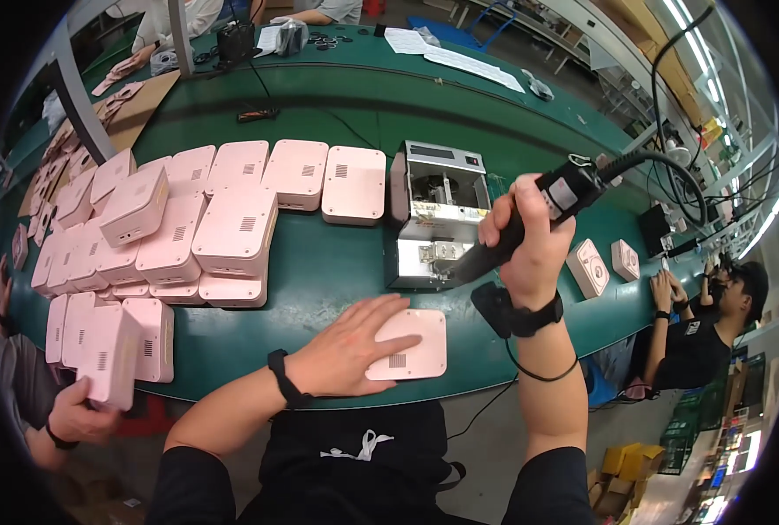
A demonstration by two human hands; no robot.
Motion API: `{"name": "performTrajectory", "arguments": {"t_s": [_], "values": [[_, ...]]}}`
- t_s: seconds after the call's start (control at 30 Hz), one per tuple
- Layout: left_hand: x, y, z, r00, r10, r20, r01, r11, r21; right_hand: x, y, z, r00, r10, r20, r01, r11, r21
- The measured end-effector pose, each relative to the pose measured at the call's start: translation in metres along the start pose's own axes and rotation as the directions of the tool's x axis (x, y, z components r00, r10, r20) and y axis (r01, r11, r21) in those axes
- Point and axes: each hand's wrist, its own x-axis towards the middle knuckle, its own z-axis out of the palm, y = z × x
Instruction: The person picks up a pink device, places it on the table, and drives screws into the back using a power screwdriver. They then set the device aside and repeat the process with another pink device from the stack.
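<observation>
My left hand (345,348) lies spread on a pale pink plastic case (424,337), which rests flat on the green bench near its front edge. The case shows a small vent grille and screw holes at its corners. Raised to the right, my right hand (534,236) is wrapped round a black electric screwdriver (566,191) with a thick cable. The screwdriver slants down to the left, its lower end at the front of a metal screw feeder (437,214). Whether its bit touches the feeder cannot be made out.
Stacked pink cases (236,227) fill the bench's left side. At the lower left another person's hand (81,416) holds a case. Two pink housings (589,269) stand to the right, towards a seated person (713,328). Paper sheets (472,66) lie at the back.
</observation>
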Motion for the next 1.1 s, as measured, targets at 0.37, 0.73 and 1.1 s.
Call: {"name": "performTrajectory", "arguments": {"t_s": [0.37, 0.73, 1.1], "values": [[-0.002, -0.011, 0.006, 0.978, -0.209, 0.002, 0.206, 0.963, -0.172, -0.047, -0.011, -0.019, 0.998, 0.039, -0.052, -0.031, 0.988, 0.152], [-0.002, -0.012, 0.01, 0.976, -0.213, -0.045, 0.204, 0.967, -0.151, -0.049, 0.016, -0.023, 0.998, 0.058, -0.037, -0.051, 0.984, 0.173], [-0.006, -0.013, 0.005, 0.978, -0.2, -0.052, 0.188, 0.966, -0.179, -0.039, -0.009, -0.015, 0.997, -0.039, 0.062, 0.021, 0.963, 0.268]]}}
